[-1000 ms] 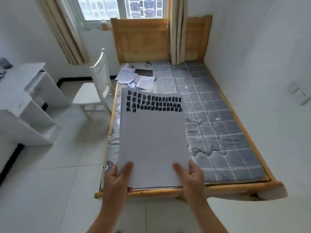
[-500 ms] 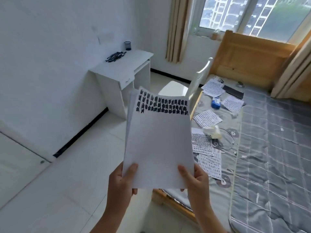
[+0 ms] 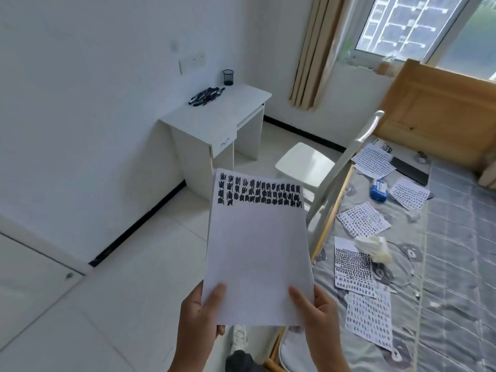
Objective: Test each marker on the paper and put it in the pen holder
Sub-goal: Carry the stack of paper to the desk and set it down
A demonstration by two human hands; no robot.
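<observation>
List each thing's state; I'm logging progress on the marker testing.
Paper: held up, top rows inked, rest blank.
Left hand: grips paper's bottom left.
Right hand: grips paper's bottom right.
Markers: piled loose on desk.
Pen holder: upright on desk, nothing sticking out.

bright daylight via window (image 3: pixel 418 25) | soft shadows | wide-angle bend at edges | slight blur

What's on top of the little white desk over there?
On the desk lie a pile of markers and, behind them, a dark pen holder. Whether anything is inside the holder cannot be seen from here.
</observation>
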